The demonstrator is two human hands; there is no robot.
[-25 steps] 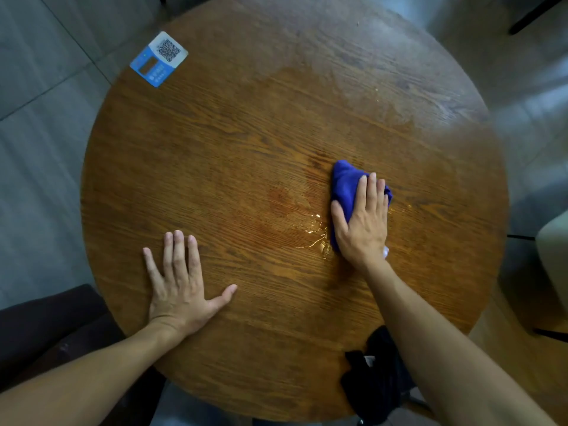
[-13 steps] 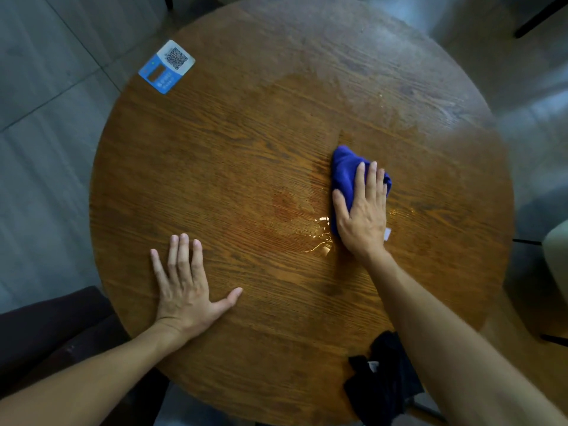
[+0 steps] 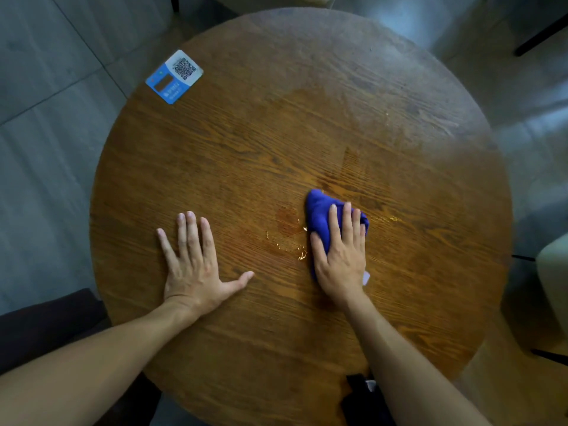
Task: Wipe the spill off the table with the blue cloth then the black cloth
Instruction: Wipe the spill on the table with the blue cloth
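My right hand [image 3: 341,256] presses flat on the bunched blue cloth [image 3: 319,215] near the middle of the round wooden table [image 3: 246,133]. Glinting wet streaks of the spill [image 3: 289,244] lie just left of the cloth, and a thin wet trace [image 3: 388,219] shows to its right. My left hand [image 3: 193,269] rests palm down on the table with fingers spread, holding nothing. The black cloth [image 3: 356,398] lies at the near table edge, partly hidden by my right forearm.
A blue and white QR-code card [image 3: 174,75] lies at the table's far left edge. A dark seat [image 3: 46,327] is at the lower left. A pale chair [image 3: 553,278] stands at the right. Grey tiled floor surrounds the table.
My right hand has drawn the blue cloth back toward me and slightly left over the wet patch. The view has shifted, so the table sits lower. My left hand stays flat.
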